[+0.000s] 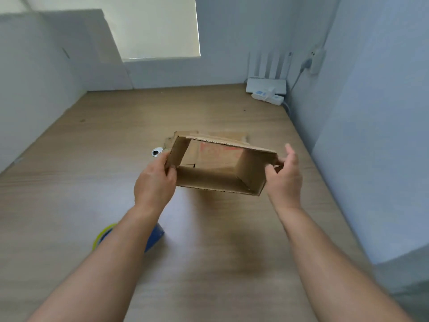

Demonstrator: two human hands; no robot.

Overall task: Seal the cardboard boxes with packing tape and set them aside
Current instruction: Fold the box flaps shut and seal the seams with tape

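Wide wooden table point(111, 140), hemmed by pale walls at left, back and right; bare wood open across the left side and the near middle. In the far right corner, a white router point(265, 86) with upright antennas and a power strip point(269, 98) just in front of it, both well apart from the hands. Held in the air over the middle of the table, tilted down to the right: a cardboard box point(209, 181), open toward the camera and empty inside, with red print at the back, whether on its own flaps or on what lies behind not clear. Left hand point(154, 182) gripping the box's left wall at its near edge. Right hand point(284, 180) pinching the right wall between thumb and forefinger, the other fingers raised free. Behind the box, flat on the wood, more flattened cardboard point(232, 135), beside a round cable hole point(157, 152). Near the front left, half hidden under the left forearm, a tape roll point(102, 234) with a yellow-green rim and a blue part.
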